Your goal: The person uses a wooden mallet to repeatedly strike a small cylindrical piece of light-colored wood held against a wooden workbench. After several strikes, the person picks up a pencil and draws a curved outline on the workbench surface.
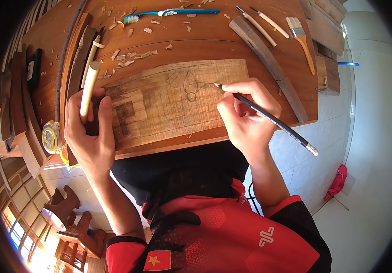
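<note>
A worn wooden board [159,116] lies near the table's front edge, with dark pencil lines drawn on its upper middle and right. My right hand [250,111] is closed in a writing grip round a black pencil [273,119]. The pencil's sharpened tip is at the board's surface, just right of the drawn outline. At the board's left end, my left hand [89,132] curls with its thumb against the board's side. A pale round wooden rod [89,88] stands up tilted between its fingers; the rod's lower end is hidden in the hand.
Wood chips [134,57] are scattered behind the board. A toothbrush [173,12], two wooden-handled carving tools [262,29], a paintbrush [301,41] and a curved wooden strip [273,68] lie farther back and right. Wood strips [75,63] and a tape measure [51,137] are at left.
</note>
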Motion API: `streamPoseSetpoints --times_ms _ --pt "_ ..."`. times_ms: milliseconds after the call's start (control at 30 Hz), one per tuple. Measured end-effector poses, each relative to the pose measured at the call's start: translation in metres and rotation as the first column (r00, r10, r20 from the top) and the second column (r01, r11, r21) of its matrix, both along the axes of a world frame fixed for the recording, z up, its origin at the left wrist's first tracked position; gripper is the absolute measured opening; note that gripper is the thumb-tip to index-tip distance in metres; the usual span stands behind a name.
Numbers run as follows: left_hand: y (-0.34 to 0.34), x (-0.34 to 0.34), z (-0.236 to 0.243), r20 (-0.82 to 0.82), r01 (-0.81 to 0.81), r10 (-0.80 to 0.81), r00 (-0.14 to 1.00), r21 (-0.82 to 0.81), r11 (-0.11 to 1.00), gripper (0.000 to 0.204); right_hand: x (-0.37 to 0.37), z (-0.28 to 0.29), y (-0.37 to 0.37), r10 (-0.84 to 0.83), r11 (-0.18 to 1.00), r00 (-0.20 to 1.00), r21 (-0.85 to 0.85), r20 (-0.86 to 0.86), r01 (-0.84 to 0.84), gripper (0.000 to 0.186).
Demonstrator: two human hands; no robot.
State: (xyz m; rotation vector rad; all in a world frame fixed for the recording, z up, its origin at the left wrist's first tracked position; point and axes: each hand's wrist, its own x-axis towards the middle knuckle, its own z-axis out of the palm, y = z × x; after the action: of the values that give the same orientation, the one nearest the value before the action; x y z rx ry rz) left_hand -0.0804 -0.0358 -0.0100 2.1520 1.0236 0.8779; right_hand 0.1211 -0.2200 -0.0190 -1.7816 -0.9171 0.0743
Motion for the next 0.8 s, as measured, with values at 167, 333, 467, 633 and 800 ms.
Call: streamPoseSetpoints --times_ms 167,333,467,633,800 --pt "0.000 0.000 -0.001 0.014 0.003 -0.003 1.000 0.003 1.000 0.016 -0.001 -0.002 -0.002 -0.035 0.999 0.999 0.026 -0.025 0.036 0.017" --pt "-0.001 0.001 0.001 0.005 -0.006 0.006 1.000 -0.017 1.000 0.015 -0.001 -0.005 -0.002 -0.040 0.997 0.999 0.062 -0.032 0.042 0.017" --pt "-0.001 0.001 0.001 -0.019 -0.006 0.005 1.000 -0.004 1.000 0.015 0.000 -0.003 -0.011 0.096 0.988 0.956 0.145 -0.278 -0.057 0.018" --pt "-0.002 0.000 0.002 -0.001 -0.012 0.012 1.000 -0.026 1.000 0.016 0.009 0.007 -0.006 0.232 0.969 0.962 -0.050 -0.141 -0.241 0.016" --pt "-0.002 0.000 0.002 -0.027 -0.020 0.020 0.999 0.004 1.000 0.016 0.009 0.007 -0.006 0.257 0.962 0.955 -0.052 -0.149 -0.267 0.015"
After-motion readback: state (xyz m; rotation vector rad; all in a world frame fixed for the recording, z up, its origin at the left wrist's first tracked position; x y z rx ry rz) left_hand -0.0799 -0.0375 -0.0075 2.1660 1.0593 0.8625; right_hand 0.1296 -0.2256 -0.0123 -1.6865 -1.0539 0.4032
